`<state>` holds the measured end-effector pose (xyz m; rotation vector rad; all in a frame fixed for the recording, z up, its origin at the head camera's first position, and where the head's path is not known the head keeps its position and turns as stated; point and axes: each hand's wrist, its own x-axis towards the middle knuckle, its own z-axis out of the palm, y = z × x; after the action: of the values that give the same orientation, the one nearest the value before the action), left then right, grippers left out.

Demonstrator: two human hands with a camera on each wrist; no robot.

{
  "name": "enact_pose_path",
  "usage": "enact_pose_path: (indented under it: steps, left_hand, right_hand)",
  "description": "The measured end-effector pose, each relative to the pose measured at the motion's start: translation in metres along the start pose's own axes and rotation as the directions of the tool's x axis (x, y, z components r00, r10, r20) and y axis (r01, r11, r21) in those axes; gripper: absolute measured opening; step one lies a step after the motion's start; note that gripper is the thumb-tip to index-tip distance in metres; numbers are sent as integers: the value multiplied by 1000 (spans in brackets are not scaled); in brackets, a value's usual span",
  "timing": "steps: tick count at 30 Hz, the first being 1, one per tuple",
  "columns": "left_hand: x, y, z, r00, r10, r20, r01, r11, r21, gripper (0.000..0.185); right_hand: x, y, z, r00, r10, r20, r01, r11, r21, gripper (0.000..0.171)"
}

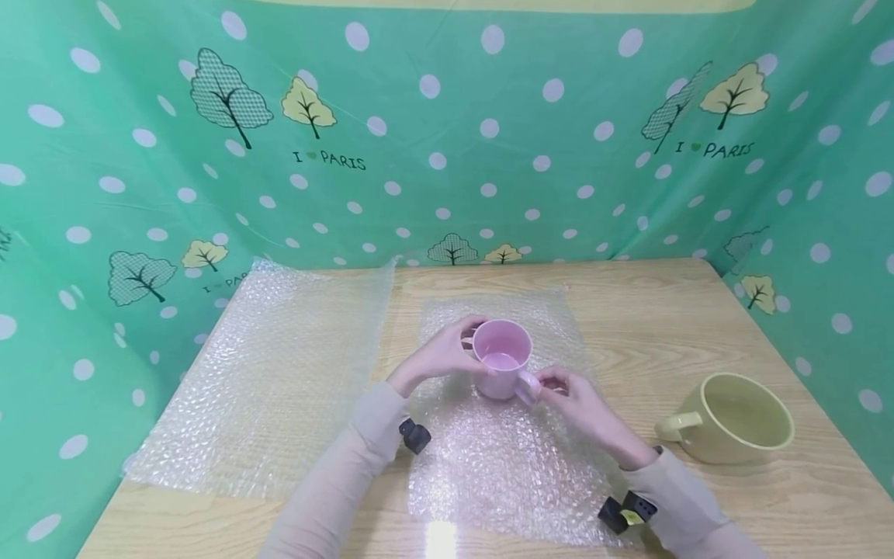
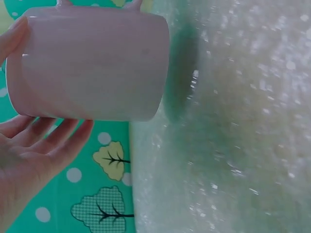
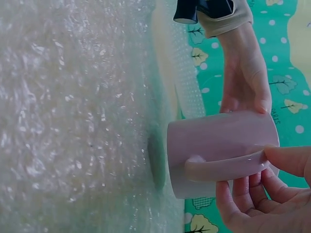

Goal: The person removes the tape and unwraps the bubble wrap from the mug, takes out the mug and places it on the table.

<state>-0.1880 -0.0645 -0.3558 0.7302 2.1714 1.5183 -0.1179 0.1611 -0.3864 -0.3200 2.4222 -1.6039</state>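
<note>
A pink mug [image 1: 500,359] is held upright close over a sheet of bubble wrap [image 1: 517,466]. My left hand [image 1: 447,353] grips the mug's body from the left near its rim, thumb on the near side and fingers round the far side. On the other side, my right hand [image 1: 576,400] pinches the mug's handle [image 3: 228,167] between thumb and fingers. The left wrist view shows the mug's smooth side [image 2: 92,63] and its base facing the wrap, with a dark shadow beneath.
A large yellow-green mug [image 1: 733,419] stands on the wooden table [image 1: 642,310] at the right, its handle toward the left. Another bubble wrap sheet [image 1: 279,373] covers the table's left side. Green polka-dot cloth [image 1: 461,101] hangs around the back and sides.
</note>
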Motion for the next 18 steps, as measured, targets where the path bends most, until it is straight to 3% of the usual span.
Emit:
enact_pose_path:
  steps: [11,18]
  left_hand:
    - [16,19,3,999,38,22,-38,999,-9,76]
    - [28,31,8,999,12,36,-13,999,29,78]
  right_hand:
    - [-3,-5,-16,998,12,-68,-13,1000,-21,26]
    - [-8,-6,-31,994,25,-102,-27,999,-23,28]
